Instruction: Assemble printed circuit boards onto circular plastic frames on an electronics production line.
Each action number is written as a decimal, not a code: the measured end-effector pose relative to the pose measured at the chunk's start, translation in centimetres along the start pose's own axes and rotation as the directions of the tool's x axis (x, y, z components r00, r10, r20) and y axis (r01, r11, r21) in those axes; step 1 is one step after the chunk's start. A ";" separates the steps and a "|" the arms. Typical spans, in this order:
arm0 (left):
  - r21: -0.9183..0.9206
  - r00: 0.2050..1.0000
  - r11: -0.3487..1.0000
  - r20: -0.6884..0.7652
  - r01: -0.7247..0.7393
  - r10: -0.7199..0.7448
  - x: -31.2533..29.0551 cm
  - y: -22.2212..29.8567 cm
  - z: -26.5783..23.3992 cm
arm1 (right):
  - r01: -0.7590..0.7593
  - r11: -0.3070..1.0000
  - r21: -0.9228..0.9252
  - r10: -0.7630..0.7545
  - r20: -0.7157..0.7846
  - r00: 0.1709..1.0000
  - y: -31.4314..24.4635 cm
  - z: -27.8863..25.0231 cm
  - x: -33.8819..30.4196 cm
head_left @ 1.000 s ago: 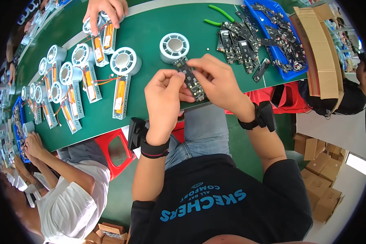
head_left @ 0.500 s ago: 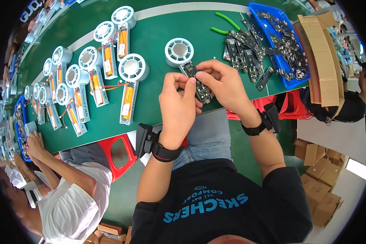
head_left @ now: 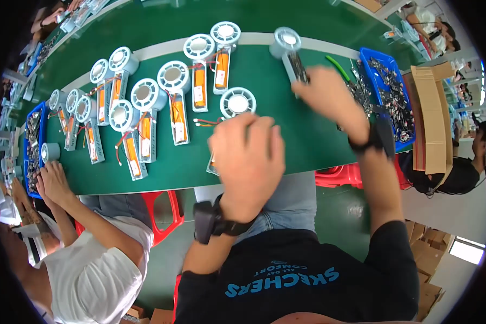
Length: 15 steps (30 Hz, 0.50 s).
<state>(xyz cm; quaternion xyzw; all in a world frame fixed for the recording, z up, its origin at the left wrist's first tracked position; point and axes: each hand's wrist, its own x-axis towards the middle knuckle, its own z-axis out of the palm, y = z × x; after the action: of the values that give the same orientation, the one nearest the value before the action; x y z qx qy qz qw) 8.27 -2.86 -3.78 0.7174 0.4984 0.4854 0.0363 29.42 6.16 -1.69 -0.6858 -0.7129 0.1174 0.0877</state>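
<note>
My right hand (head_left: 329, 94), blurred by motion, is closed on the lower end of a grey-white handheld fan (head_left: 295, 67) with a round slotted head and a dark circuit board in its handle. That fan lies toward the far right of the green table. My left hand (head_left: 248, 162) is over the handle of another handheld fan (head_left: 238, 101), whose round head shows beyond the knuckles. Red and white wires stick out on its left. My fingertips there are hidden, so I cannot tell whether they grip it.
Several handheld fans (head_left: 173, 78) with orange batteries lie to the left. On the right are a blue tray (head_left: 368, 54) of circuit boards, loose boards (head_left: 359, 86), a green tool handle (head_left: 337, 67) and a cardboard box (head_left: 429, 116). A co-worker's hands (head_left: 54, 181) are at the left edge.
Both hands have left the circuit board they held over a fan. The right hand has carried that fan away to the right; the left hand has come over another fan. The view has shifted left.
</note>
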 end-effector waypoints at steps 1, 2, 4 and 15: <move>-0.014 1.000 1.000 -0.013 -0.007 0.006 -0.1 -0.7 -0.8 | -0.028 1.000 0.005 0.028 0.025 0.999 1.1 -0.5 4.0; 0.043 0.999 0.998 0.017 0.045 -0.046 -0.4 -1.5 -1.6 | 0.008 0.998 -0.067 -0.009 -0.027 1.000 2.9 -0.2 8.4; 0.187 0.984 0.971 0.066 0.152 -0.167 -1.6 -2.8 -3.3 | -0.037 0.999 -0.015 0.037 0.016 0.999 5.2 0.0 16.6; -0.011 0.944 0.982 0.276 0.191 -0.181 -4.0 -2.3 -2.3 | 0.113 0.981 0.160 0.012 -0.623 0.782 7.5 1.0 15.7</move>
<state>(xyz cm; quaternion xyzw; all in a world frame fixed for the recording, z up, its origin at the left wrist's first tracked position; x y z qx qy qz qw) 4.92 -5.67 -6.45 0.7267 0.5448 0.3850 0.1640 35.61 22.03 -5.32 -0.6554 -0.6478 -0.0502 0.3851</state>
